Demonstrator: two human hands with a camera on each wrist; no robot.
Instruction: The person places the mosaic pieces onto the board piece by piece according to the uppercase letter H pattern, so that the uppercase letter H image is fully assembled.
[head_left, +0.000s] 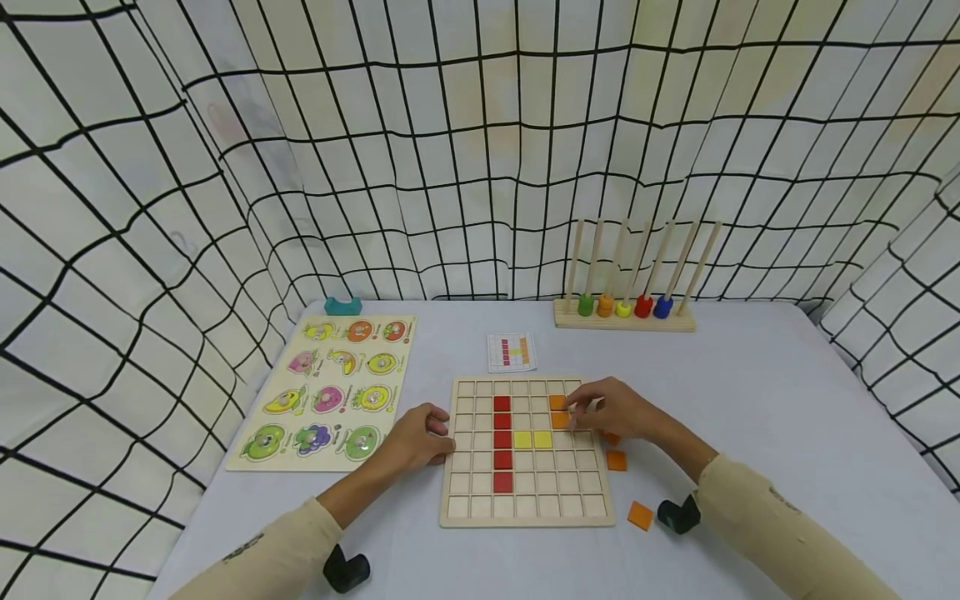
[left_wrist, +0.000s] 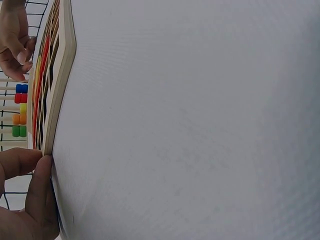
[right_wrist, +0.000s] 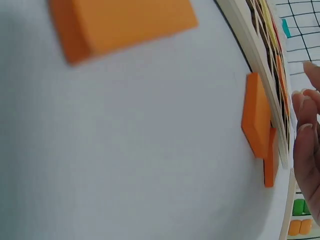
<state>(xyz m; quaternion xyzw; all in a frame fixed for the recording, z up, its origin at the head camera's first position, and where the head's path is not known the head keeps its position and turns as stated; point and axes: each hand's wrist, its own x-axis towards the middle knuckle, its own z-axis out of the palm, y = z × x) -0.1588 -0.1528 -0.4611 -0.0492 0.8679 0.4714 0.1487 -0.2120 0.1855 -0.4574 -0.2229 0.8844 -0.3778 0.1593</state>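
A wooden grid board (head_left: 525, 506) lies flat in front of me, with a column of red tiles (head_left: 502, 440) in it and two yellow tiles (head_left: 533, 439) beside that column. Two orange tiles (head_left: 557, 402) sit in cells near the board's upper right. My left hand (head_left: 416, 435) pinches the board's left edge between thumb and finger. Over the right side, my right hand (head_left: 615, 408) has its fingertips right at the lower orange tile; its fingers are loosely bent, and nothing shows between them in the right wrist view. Loose orange tiles (right_wrist: 256, 117) lie along the board's right edge.
A pattern card (head_left: 512, 352) lies behind the board. To the left is a fruit picture board (head_left: 247, 463), with a teal piece (head_left: 342, 307) beyond it. At the back right stands a wooden peg rack (head_left: 626, 323) with coloured beads. Black-lined netting surrounds the table.
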